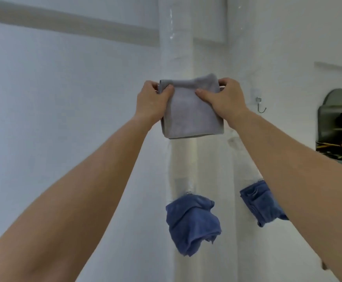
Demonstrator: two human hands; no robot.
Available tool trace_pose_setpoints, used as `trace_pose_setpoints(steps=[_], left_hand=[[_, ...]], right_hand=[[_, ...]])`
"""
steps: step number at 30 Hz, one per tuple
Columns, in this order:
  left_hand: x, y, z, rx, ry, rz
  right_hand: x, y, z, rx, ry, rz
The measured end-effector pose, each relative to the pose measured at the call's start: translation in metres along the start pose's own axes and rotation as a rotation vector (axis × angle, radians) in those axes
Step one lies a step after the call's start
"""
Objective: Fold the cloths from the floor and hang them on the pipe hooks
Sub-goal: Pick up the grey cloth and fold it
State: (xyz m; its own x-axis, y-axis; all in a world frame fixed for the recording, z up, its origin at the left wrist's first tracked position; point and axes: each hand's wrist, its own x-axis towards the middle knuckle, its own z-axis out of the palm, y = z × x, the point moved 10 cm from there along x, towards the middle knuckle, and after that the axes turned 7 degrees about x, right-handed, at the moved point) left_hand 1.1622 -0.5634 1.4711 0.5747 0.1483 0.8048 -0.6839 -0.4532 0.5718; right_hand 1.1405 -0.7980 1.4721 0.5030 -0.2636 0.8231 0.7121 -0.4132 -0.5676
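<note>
left hand (153, 98) and right hand (221, 98) pinch a folded grey cloth (192, 115) against the white pipe (183, 159) (its hook hidden). two blue cloths (192, 222) already hang below; one wall hook (260, 105) remains bare.

Both bare arms reach up and forward, nearly straight. The left hand (153, 98) and right hand (224, 98) are each closed in a pinch, thumbs in front, the other fingers apparently curled behind.
</note>
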Motion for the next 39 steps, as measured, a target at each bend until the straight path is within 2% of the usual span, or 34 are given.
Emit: trace_pose_setpoints(steps=[5,10,14,18,20,22,23,25,27,29,30,32,34,39], left_hand=[[0.060,0.014,0.014,0.081,0.017,0.025],[0.079,-0.012,0.026,0.252,-0.005,-0.006],[0.073,-0.037,0.035,0.149,-0.040,-0.055],[0.060,-0.063,0.044,-0.115,-0.129,-0.173],[0.051,-0.069,0.049,-0.129,-0.164,-0.193],[0.046,-0.073,0.048,-0.059,-0.158,-0.172],[0.044,-0.072,0.047,-0.030,-0.145,-0.132],[0.046,-0.058,0.041,0.068,-0.085,0.046],[0.040,-0.033,0.038,0.213,-0.034,0.278],[0.031,-0.017,0.042,0.311,-0.050,0.421],[0.029,-0.014,0.043,0.314,-0.069,0.433],[0.029,-0.019,0.043,0.226,-0.126,0.322],[0.031,-0.025,0.043,0.113,-0.171,0.224],[0.012,-0.022,0.047,0.230,-0.083,0.419]], right_hand=[[0.062,0.015,0.017,0.037,0.002,0.053],[0.076,0.056,0.048,0.024,-0.064,0.143],[0.070,0.082,0.059,0.145,-0.098,0.236],[0.049,0.101,0.071,0.242,-0.213,0.402],[0.038,0.102,0.072,0.283,-0.226,0.442],[0.038,0.094,0.067,0.333,-0.162,0.342],[0.041,0.084,0.060,0.326,-0.100,0.208],[0.040,0.058,0.050,0.242,-0.035,-0.101],[0.034,0.048,0.051,0.172,-0.059,-0.251],[0.031,0.052,0.050,0.162,-0.080,-0.232],[0.029,0.056,0.048,0.190,-0.087,-0.181],[0.022,0.061,0.051,0.288,-0.164,-0.092],[0.012,0.053,0.056,0.314,-0.263,-0.120],[0.004,0.051,0.060,0.013,-0.256,-0.236]])
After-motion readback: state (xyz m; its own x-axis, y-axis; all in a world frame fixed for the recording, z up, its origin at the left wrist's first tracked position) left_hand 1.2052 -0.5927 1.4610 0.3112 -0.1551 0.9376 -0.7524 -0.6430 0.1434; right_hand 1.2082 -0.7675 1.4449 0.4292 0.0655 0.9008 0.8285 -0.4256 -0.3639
